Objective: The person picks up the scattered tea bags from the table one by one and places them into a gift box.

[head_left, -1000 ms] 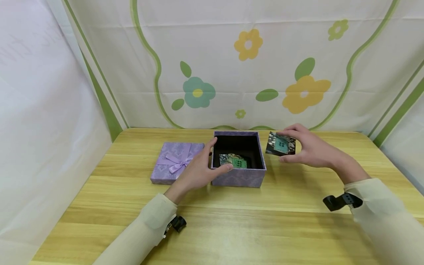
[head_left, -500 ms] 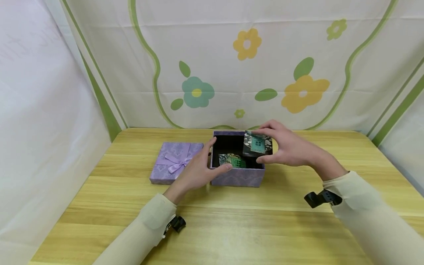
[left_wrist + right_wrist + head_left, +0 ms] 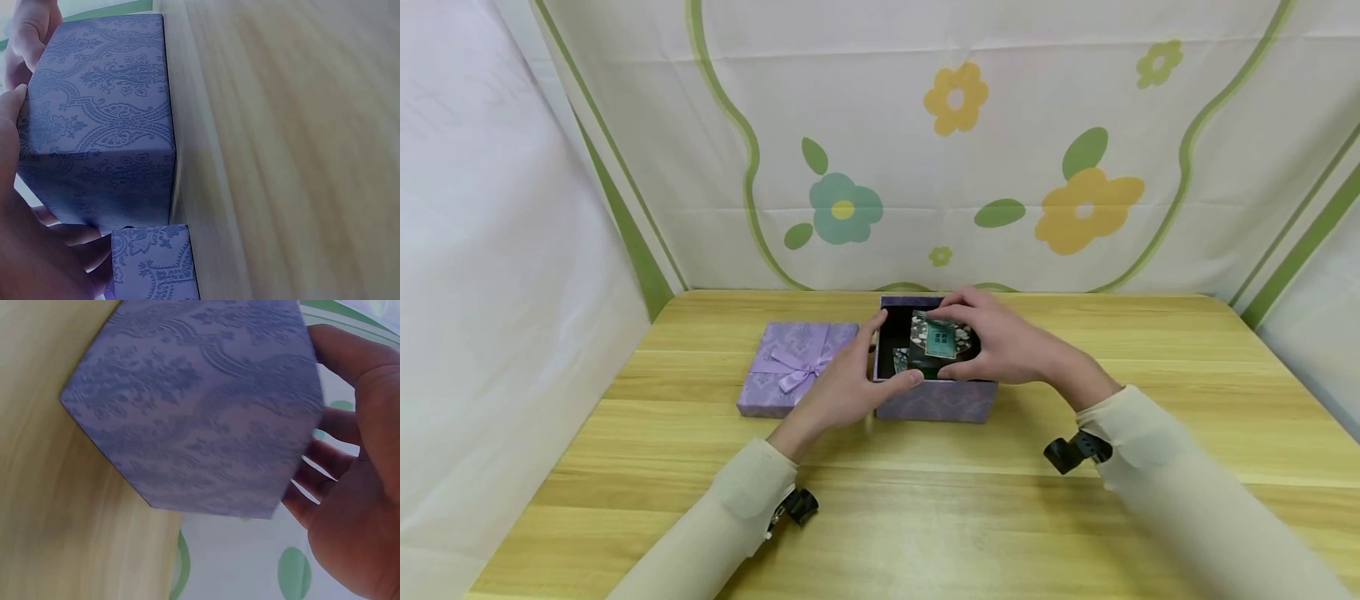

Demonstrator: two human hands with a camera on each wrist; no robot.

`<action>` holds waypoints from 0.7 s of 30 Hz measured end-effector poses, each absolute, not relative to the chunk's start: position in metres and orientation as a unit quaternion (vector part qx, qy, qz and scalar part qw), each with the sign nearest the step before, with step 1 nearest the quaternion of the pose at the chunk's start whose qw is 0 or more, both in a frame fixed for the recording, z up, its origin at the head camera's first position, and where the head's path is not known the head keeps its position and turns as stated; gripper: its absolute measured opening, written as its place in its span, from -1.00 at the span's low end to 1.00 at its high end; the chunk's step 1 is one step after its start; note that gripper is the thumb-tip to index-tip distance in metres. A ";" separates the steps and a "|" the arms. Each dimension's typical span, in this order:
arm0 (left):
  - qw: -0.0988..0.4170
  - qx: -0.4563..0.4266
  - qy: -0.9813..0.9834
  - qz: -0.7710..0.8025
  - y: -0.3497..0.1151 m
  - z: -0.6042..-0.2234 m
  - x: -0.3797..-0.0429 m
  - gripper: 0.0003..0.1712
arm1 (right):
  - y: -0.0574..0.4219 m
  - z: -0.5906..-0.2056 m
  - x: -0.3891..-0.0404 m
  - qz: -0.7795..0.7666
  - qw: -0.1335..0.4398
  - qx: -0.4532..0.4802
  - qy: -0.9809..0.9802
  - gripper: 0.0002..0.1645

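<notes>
An open purple patterned gift box with a black inside stands near the middle of the table. My left hand steadies its left side, thumb over the front rim and fingers along the left wall, as the left wrist view also shows. Between the thumb and fingers of my right hand is a small dark box with a teal label and floral print, held in the gift box's opening. Beneath it, a second printed item in the gift box is mostly covered. The right wrist view shows the gift box's outer wall, hiding the right fingertips.
Left of the gift box lies its purple lid with a ribbon bow, partly behind my left hand. The wooden table ends at a white floral curtain at the back. Black cameras are strapped to both wrists.
My right hand has carried the small dark box leftward from beside the gift box, over its right rim and into the opening. The left hand has stayed on the gift box.
</notes>
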State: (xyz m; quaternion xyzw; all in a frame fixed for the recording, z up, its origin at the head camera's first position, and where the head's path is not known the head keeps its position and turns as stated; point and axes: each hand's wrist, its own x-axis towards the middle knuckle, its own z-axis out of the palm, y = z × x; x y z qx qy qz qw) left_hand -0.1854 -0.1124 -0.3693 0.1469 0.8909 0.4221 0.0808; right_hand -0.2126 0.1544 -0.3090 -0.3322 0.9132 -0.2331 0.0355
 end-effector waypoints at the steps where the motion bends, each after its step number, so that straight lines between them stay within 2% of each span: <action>1: 0.081 0.148 0.891 0.422 -0.112 -0.369 -0.185 0.23 | 0.153 -0.310 -0.213 -0.236 0.037 -0.332 0.912 -0.04; 16: 0.080 0.157 0.889 0.422 -0.109 -0.369 -0.182 0.27 | 0.153 -0.329 -0.215 -0.228 0.027 -0.336 0.913 -0.08; 21: 0.077 0.161 0.890 0.421 -0.108 -0.368 -0.181 0.29 | 0.160 -0.329 -0.209 -0.264 0.024 -0.311 0.913 -0.12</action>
